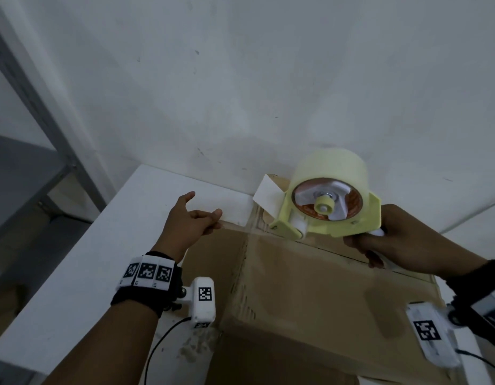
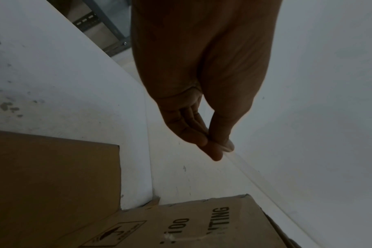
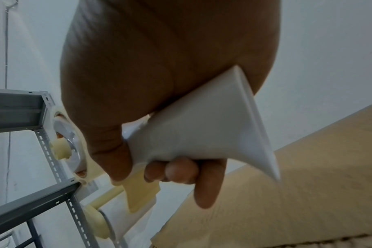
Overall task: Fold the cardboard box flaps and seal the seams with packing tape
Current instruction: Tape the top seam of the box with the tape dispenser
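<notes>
The right hand (image 1: 401, 243) is gripping the tape dispenser (image 1: 329, 207) by its white handle atop the cardboard box (image 1: 310, 287), while the left hand (image 1: 190, 220) is pinching the tape end (image 1: 235, 225) leftward past the box's edge, and its wrist view is showing fingertips (image 2: 212, 147) pressed together, the right's showing fingers (image 3: 181, 169) curled round the handle.

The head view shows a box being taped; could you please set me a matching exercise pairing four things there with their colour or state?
Things:
1. brown cardboard box
2. pale yellow tape dispenser
3. left hand
4. flat white table

States:
a. pinches the clear tape end
b. held in the right hand's grip
c. lies under the box
d. top flaps folded shut

Pairs: 1-d, 2-b, 3-a, 4-c
</notes>
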